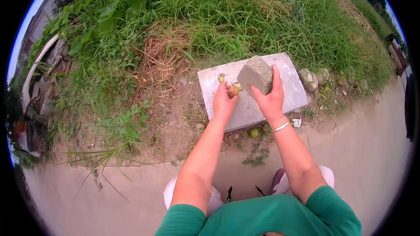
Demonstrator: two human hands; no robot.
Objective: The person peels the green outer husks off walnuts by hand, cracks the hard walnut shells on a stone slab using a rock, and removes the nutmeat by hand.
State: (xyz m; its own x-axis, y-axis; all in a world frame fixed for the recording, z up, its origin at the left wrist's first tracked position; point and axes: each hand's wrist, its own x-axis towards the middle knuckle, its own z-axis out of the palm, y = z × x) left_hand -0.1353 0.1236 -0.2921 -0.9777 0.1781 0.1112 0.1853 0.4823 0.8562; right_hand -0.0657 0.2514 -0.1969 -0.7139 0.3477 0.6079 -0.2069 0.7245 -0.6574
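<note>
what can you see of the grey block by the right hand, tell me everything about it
The grey block is chunky and angular, with a rough, grainy surface that looks like stone or concrete. One broad face looks darker; another is paler and catches more light. It sits at a slant over the pale slab, though whether its underside touches it can't be made out. The right hand grips it, thumb at the near side and fingers along its right side.

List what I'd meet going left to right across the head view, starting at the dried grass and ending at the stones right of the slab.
Dried grass → left hand → rough grey block → right hand → stones.
</note>
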